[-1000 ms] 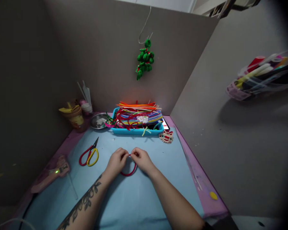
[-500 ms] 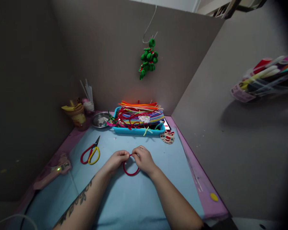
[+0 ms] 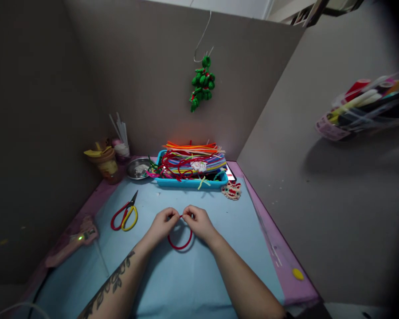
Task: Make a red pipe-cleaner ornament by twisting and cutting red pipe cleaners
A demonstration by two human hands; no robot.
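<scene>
My left hand [image 3: 162, 223] and my right hand [image 3: 197, 223] meet over the light blue mat [image 3: 186, 274], each pinching one end of a red pipe cleaner [image 3: 179, 245]. The pipe cleaner is bent into a small ring that hangs down towards me between the two hands. Both sets of fingers are closed at the top of the ring, where its ends come together.
Red-and-yellow scissors [image 3: 124, 215] lie left of my hands, a pink glue gun [image 3: 73, 239] further left. A blue tray [image 3: 189, 179] of coloured pipe cleaners stands at the back, with a small craft figure [image 3: 231, 190], a metal dish [image 3: 138, 168] and a cup [image 3: 103, 163]. A green ornament [image 3: 201, 83] hangs above.
The hands have hardly moved and keep pinching the ends together. The red ring looks a little rounder than a second ago. The camera shifted slightly.
</scene>
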